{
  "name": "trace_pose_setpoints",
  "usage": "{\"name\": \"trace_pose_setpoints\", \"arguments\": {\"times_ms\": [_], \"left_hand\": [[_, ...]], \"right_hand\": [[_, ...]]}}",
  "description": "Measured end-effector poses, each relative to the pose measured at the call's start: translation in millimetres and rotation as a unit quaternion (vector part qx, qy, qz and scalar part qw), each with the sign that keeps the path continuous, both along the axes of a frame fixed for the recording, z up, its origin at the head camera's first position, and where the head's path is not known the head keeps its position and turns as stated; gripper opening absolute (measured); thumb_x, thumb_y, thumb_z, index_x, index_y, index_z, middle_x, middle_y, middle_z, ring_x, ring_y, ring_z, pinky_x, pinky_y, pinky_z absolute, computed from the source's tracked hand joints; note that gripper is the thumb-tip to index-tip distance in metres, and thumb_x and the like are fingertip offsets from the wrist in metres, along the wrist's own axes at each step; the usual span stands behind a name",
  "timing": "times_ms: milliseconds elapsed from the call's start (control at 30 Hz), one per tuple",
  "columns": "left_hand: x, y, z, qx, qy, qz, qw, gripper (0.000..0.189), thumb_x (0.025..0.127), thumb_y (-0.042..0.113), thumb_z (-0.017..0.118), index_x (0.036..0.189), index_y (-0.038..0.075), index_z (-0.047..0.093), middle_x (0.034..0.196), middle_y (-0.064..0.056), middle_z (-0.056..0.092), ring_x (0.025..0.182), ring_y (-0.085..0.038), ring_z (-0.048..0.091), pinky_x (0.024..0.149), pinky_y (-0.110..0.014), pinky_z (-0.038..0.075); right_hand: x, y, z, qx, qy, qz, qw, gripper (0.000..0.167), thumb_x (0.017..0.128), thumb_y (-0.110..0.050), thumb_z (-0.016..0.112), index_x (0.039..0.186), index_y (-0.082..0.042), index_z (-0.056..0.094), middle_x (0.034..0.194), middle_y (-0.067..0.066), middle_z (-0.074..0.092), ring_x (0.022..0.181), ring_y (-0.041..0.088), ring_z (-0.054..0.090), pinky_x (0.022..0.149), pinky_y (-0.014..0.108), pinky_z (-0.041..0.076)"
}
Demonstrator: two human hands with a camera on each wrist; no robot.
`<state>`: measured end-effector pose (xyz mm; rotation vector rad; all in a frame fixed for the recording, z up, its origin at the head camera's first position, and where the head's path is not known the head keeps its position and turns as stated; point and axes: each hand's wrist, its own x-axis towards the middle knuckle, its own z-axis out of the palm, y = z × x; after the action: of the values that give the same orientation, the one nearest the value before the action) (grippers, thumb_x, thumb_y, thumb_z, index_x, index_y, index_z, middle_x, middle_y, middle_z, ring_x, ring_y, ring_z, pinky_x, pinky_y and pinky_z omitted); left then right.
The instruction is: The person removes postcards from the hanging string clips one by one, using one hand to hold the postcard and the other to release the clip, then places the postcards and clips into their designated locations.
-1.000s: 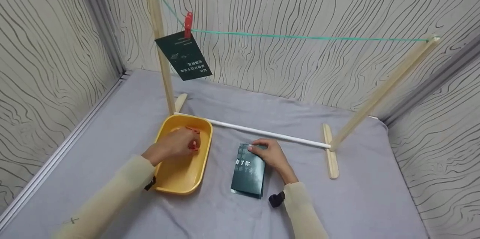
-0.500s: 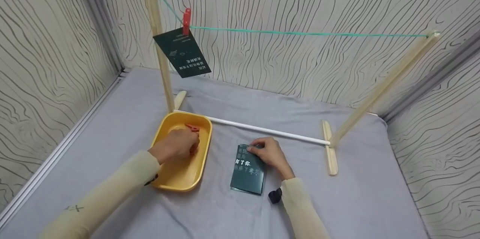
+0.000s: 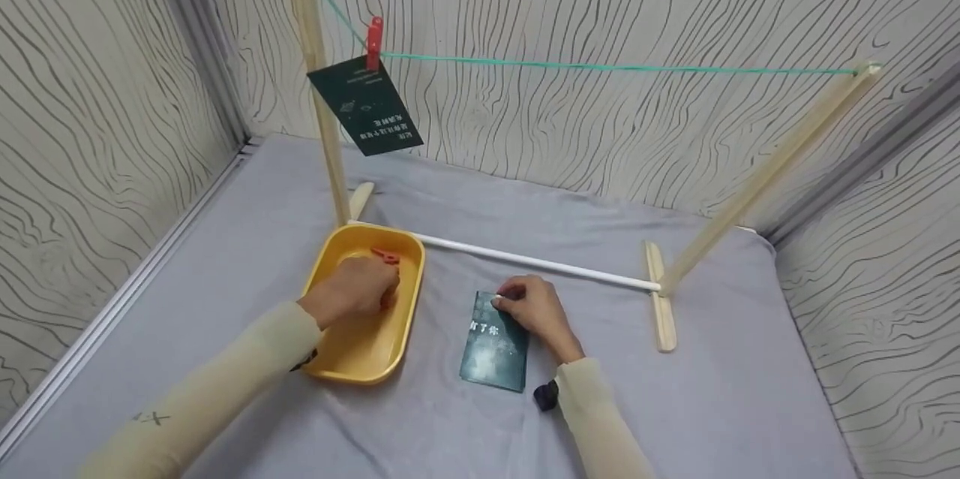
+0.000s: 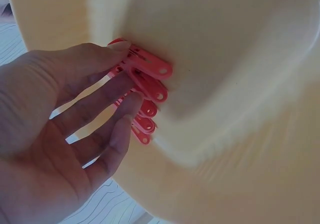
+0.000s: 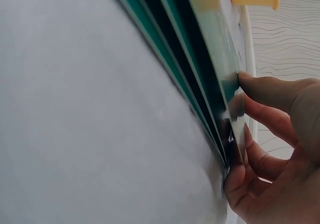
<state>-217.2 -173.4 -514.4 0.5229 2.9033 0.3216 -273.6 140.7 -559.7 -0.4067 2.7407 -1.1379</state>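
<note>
My left hand [image 3: 352, 290] is down in the yellow tray [image 3: 411, 314]. Its thumb and index finger pinch a red clothespin [image 4: 150, 64]; several more red clothespins [image 4: 145, 125] lie in a row beside the other fingers. Part of that row is hidden in the head view, where one clothespin [image 3: 388, 257] shows past the knuckles. With thumb and fingers, my right hand [image 3: 536, 308] grips the upper right corner of a stack of dark green printed cards [image 3: 491, 359]. In the right wrist view the cards [image 5: 185, 49] fan apart slightly away from the fingers.
Behind the hands stands a wooden frame with a left post [image 3: 319, 111], a right post [image 3: 772, 171] and a white bottom rod [image 3: 525, 261]. A green string [image 3: 600, 67] spans the posts. One dark card [image 3: 367, 107] hangs from it by a red clothespin [image 3: 374, 43].
My left hand has shifted slightly inside the tray, exposing more of one clothespin behind it. The right hand has tilted the card stack a little, and glare now covers its lower part.
</note>
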Motion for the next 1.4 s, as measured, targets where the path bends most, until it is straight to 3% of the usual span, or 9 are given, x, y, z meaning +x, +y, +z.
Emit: {"name": "trace_pose_setpoints", "arguments": {"times_ms": [300,500,700,967,1200,1400], "left_hand": [[4.5,-2.7,2.6,0.011,0.038,-0.018,0.9991,0.005,0.089,0.004,0.073,0.085,0.008,0.072,0.070,0.000,0.057,0.065,-0.018,0.048,0.068,-0.035,0.049],[3.8,0.4,6.6,0.029,0.015,-0.004,0.9995,0.003,0.095,0.009,0.072,0.094,0.008,0.075,0.076,-0.002,0.063,0.070,-0.019,0.053,0.076,-0.037,0.056],[2.2,1.9,11.0,0.038,-0.011,0.012,0.9992,0.005,0.094,0.010,0.075,0.099,0.007,0.076,0.083,-0.003,0.068,0.076,-0.021,0.056,0.084,-0.039,0.059],[-0.9,1.8,16.3,0.029,0.010,-0.011,0.9995,0.008,0.090,0.009,0.077,0.098,0.004,0.076,0.086,-0.008,0.073,0.074,-0.022,0.059,0.078,-0.041,0.059],[-0.2,-3.3,16.8,0.048,0.034,-0.024,0.9979,0.010,0.086,0.008,0.078,0.095,0.003,0.077,0.082,-0.008,0.074,0.070,-0.022,0.059,0.070,-0.038,0.057],[2.5,-5.1,20.6,0.061,0.031,-0.013,0.9976,0.011,0.088,0.011,0.080,0.096,0.004,0.077,0.079,-0.006,0.071,0.066,-0.018,0.054,0.065,-0.030,0.051]], "right_hand": [[0.6,-0.6,-5.5,0.006,0.025,0.003,0.9997,0.005,0.087,-0.015,0.085,0.089,-0.014,0.080,0.084,0.002,0.077,0.075,0.011,0.062,0.073,0.033,0.052],[0.9,-0.8,-3.7,0.028,0.023,-0.014,0.9992,0.007,0.086,-0.020,0.086,0.089,-0.019,0.080,0.083,-0.003,0.076,0.074,0.010,0.062,0.072,0.034,0.051],[1.1,-0.7,-3.2,0.028,0.016,-0.011,0.9994,0.006,0.087,-0.021,0.085,0.089,-0.020,0.080,0.084,-0.003,0.076,0.075,0.010,0.062,0.073,0.033,0.051],[-0.7,0.1,-1.9,0.016,0.005,-0.015,0.9997,0.007,0.091,-0.026,0.082,0.090,-0.019,0.080,0.086,-0.001,0.076,0.075,0.011,0.061,0.070,0.031,0.050],[-3.3,0.7,0.0,-0.001,0.002,-0.012,0.9999,0.011,0.094,-0.027,0.079,0.093,-0.016,0.081,0.090,0.001,0.078,0.076,0.011,0.062,0.072,0.030,0.051],[-5.0,-0.7,5.8,-0.015,-0.003,-0.026,0.9996,0.013,0.094,-0.024,0.078,0.095,-0.012,0.080,0.088,0.003,0.076,0.075,0.013,0.060,0.070,0.028,0.050]]}}
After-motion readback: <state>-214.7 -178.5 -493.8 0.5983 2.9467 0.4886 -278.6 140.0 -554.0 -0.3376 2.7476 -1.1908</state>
